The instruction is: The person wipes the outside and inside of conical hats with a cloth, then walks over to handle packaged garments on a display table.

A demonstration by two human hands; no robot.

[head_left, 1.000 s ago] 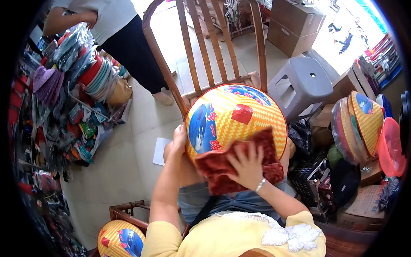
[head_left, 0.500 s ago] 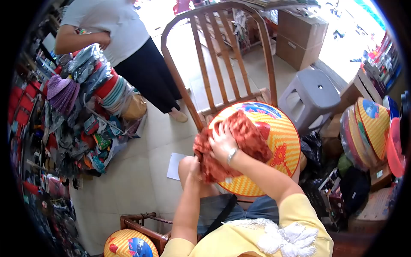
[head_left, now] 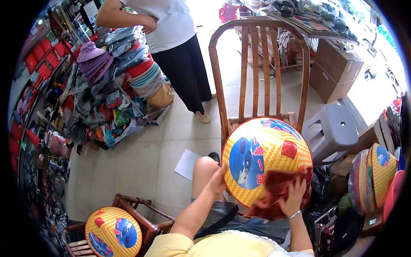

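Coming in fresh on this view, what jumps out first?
The bright yellow conical hat, patterned with blue pictures, stands out most, in front of the wooden chair; the left hand holds its edge while the right hand presses a dark red cloth on it. A matching hat sits at the lower left. Beyond, at the upper left, a person in a white shirt stands beside a heap of bagged goods.

A gray stool point(head_left: 338, 128) stands near a cardboard box point(head_left: 336, 70).
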